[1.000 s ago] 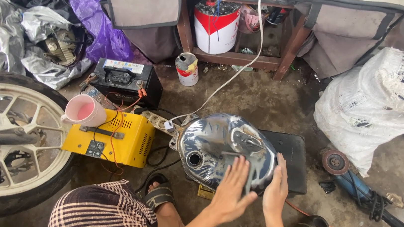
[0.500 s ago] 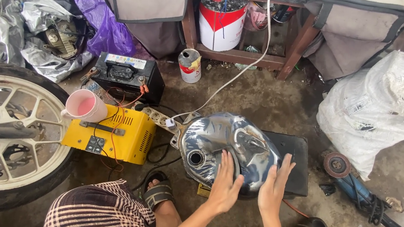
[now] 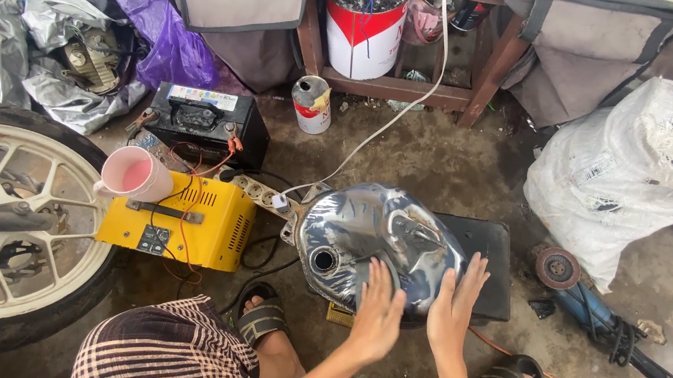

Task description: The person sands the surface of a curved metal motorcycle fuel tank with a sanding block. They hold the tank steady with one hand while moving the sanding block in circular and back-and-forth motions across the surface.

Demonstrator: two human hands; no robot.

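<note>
Both hands lay flat on a bare metal fuel tank resting on a black stand.
The left hand (image 3: 377,314) and right hand (image 3: 453,305) pressed open palms on the fuel tank (image 3: 377,239), fingers (image 3: 474,270) spread and gripping nothing; the tank sat under them at the black stand's (image 3: 488,255) left edge, beside the yellow charger (image 3: 183,223) on the floor. Even, light pressure would probably serve best, keeping the tank from sliding.

The left hand (image 3: 377,314) and right hand (image 3: 454,304) hide the near edge of the metal tank (image 3: 369,234)
</note>
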